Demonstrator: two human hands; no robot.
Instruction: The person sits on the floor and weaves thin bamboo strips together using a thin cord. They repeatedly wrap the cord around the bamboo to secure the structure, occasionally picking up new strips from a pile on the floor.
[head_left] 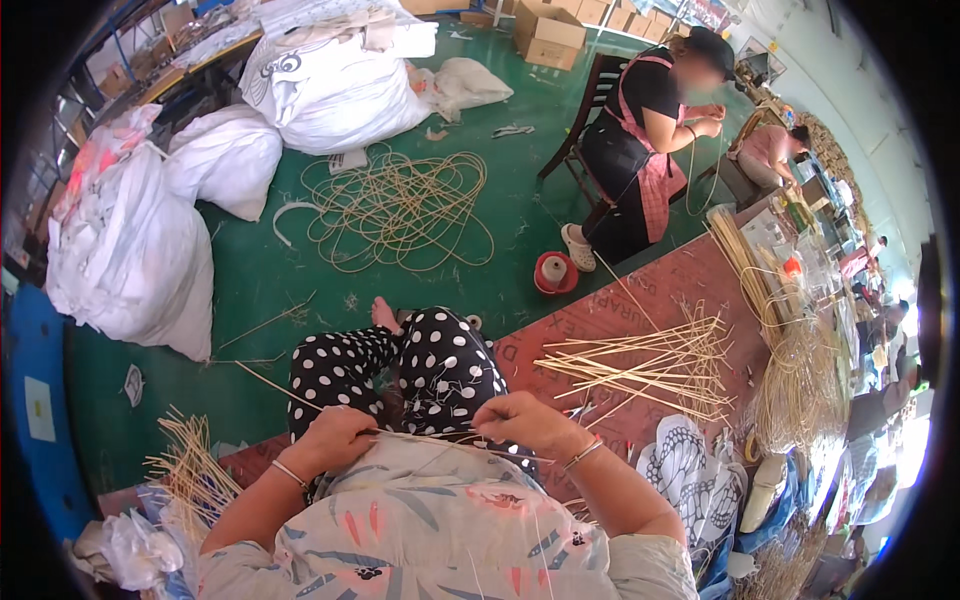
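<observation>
Above my lap, my left hand (pixel 342 440) is closed round a thin tan cane strip (pixel 268 380), whose free end sticks out to the far left. Fingers bent into a pinch, my right hand (pixel 530 422) is over my right thigh; what it grips is too fine to make out. Between the hands, thin pale strands (pixel 450 445) run across the front of my printed shirt. White thread scraps (pixel 455 385) lie on my dotted trousers.
Cut cane sticks (pixel 650 365) are heaped on the reddish board (pixel 560 325) at right; another bundle (pixel 190 465) stands at left. Ahead, a loose cane coil (pixel 400 215) lies near white sacks (pixel 335 90). A seated co-worker (pixel 640 140) is beyond a red bowl (pixel 555 272).
</observation>
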